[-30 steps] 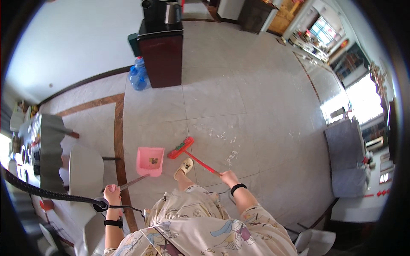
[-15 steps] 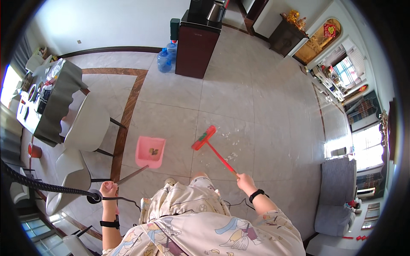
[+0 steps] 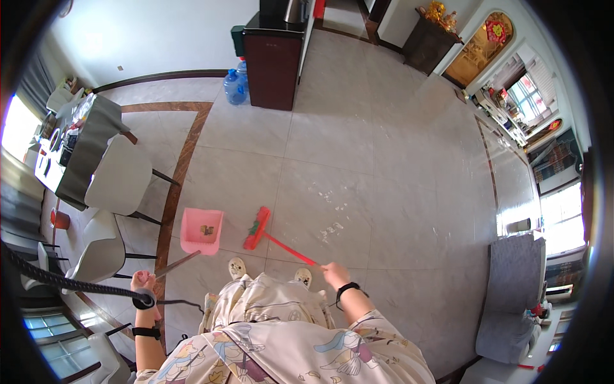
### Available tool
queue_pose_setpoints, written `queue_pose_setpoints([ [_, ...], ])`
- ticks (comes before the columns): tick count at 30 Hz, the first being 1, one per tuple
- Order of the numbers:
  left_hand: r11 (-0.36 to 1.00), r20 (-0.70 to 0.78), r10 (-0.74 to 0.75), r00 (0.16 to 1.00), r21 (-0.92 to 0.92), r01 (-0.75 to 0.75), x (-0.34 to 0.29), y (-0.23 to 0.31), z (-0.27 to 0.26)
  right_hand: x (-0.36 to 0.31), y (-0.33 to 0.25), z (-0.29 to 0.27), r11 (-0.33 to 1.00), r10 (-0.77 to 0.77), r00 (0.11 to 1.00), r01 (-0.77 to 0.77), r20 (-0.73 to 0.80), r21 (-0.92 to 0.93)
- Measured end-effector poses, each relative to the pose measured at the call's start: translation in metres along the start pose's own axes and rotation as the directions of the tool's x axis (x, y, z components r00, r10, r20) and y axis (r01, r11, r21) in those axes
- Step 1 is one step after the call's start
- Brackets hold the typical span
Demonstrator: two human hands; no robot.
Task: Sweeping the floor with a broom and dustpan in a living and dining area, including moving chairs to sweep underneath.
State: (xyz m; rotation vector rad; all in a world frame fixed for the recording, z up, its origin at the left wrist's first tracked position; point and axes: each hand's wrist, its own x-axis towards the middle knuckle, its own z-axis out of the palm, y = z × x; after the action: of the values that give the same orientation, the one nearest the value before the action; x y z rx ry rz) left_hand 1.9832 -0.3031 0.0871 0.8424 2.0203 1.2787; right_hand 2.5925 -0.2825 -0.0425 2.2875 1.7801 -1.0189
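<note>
My right hand (image 3: 335, 275) is closed round the handle of a red broom (image 3: 291, 248). The broom's head, with green among its bristles, rests on the floor to the left of the handle. At lower left, my left hand (image 3: 143, 280) grips the long handle of a pink dustpan (image 3: 202, 221). The pan lies on the floor a short way left of the broom head, apart from it. A small brownish scrap (image 3: 206, 230) sits inside it. White bits of debris (image 3: 331, 229) are scattered on the tiles right of and beyond the broom.
White chairs (image 3: 121, 179) and a cloth-covered table (image 3: 89, 153) stand on the left. A dark cabinet (image 3: 272, 70) with blue water bottles (image 3: 235, 88) beside it is ahead. A grey sofa (image 3: 511, 294) stands at right. A black cable (image 3: 70, 280) crosses near my left hand.
The broom has swung left and nearer, its head now closer to the dustpan. Both hands and the dustpan appear further left in view. Both my shoes now show.
</note>
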Motion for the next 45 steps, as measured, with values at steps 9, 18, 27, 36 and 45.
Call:
queue_pose_setpoints([
  [9,0.961,-0.134,-0.275,0.952,0.004,0.278,-0.131,0.085,0.05,-0.016,0.223,-0.175,0.921,0.271,0.94,-0.316,-0.205,-0.228],
  [18,0.954,-0.087,-0.28,0.956,-0.14,0.266,-0.195,0.086,0.039,-0.067,0.224,-0.197,0.968,0.117,0.988,-0.136,-0.1,-0.211],
  [27,0.963,-0.178,-0.269,0.947,-0.066,0.261,-0.208,0.091,0.04,-0.055,0.128,-0.054,0.968,-0.225,0.968,0.236,0.114,-0.086],
  [36,0.961,-0.166,-0.274,0.947,-0.092,0.262,-0.201,0.032,0.014,-0.032,0.158,-0.01,0.983,-0.136,0.976,0.154,0.172,-0.095],
  [45,0.959,-0.201,-0.284,0.938,-0.076,0.274,-0.214,0.041,0.03,-0.058,0.313,-0.175,0.919,0.301,0.949,-0.314,-0.089,-0.239],
])
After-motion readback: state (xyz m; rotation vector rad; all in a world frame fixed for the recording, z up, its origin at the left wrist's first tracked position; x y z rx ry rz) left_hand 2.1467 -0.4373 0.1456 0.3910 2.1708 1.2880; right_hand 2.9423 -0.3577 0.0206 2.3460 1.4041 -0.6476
